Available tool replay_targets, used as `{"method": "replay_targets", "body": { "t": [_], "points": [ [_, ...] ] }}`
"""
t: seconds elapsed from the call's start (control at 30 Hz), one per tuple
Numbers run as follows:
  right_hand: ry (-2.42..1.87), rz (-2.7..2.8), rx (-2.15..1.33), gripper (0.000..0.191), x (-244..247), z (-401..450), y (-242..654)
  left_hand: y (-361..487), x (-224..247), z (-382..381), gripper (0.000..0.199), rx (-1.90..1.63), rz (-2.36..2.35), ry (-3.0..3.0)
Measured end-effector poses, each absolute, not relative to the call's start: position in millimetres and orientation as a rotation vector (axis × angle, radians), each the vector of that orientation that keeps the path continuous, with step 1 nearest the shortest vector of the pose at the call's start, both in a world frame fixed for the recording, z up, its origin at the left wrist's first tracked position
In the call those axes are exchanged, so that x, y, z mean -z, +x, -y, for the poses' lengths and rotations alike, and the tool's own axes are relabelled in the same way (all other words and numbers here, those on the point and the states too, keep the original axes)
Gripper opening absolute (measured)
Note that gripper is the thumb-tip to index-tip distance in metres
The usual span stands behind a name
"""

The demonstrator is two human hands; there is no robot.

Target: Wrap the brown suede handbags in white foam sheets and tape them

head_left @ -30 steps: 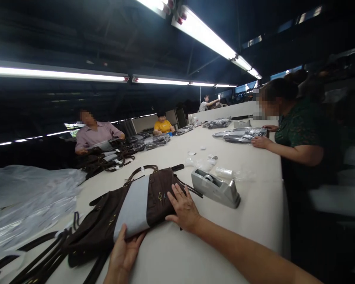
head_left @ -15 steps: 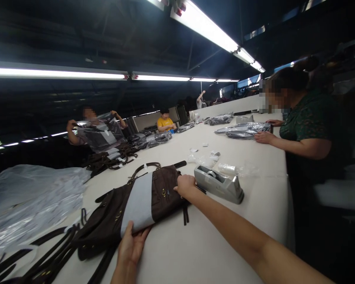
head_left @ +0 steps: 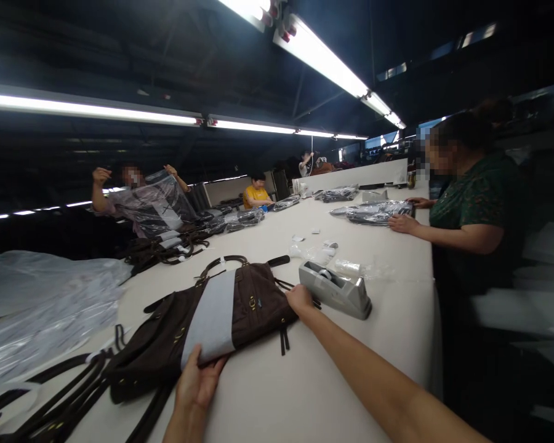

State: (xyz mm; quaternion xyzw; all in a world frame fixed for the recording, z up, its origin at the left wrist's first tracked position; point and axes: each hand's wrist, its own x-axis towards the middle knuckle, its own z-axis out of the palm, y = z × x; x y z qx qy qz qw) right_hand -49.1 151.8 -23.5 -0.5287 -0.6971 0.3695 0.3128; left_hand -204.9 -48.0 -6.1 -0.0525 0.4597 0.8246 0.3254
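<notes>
Head view: on my table (head_left: 277, 394) lies the brown bag (head_left: 244, 314), a gray band (head_left: 212, 314) across its middle; left hand (head_left: 196, 383) clamped on its near edge; right hand (head_left: 301, 300) curled at its right end, grip hidden, I cannot tell; I'd press evenly, keeping the band flat.

Rows of lit tube lights (head_left: 323, 58) ran beneath a dark roof (head_left: 101, 55), one row slanting down from the top toward the far end. At the right side of the pale surface (head_left: 392, 246) stood a person in dark green (head_left: 471, 197) (the top had a small pattern), both hands on a plastic-wrapped package (head_left: 369, 213). Another wrapped bundle (head_left: 338, 194) lay farther off, and a person in yellow (head_left: 255, 195) was at the far left side. Nearer, a third person (head_left: 100, 195) held up see-through plastic (head_left: 175, 195).
</notes>
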Motion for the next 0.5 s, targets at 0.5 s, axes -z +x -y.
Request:
{"method": "replay_targets", "body": {
  "t": [0.5],
  "points": [
    [-0.905, 2.335, -0.589, 0.042, 32.8, -129.0, -33.1, -207.3, 8.5, 49.4, 0.048, -2.197, -1.210, -0.095]
  ]
}}
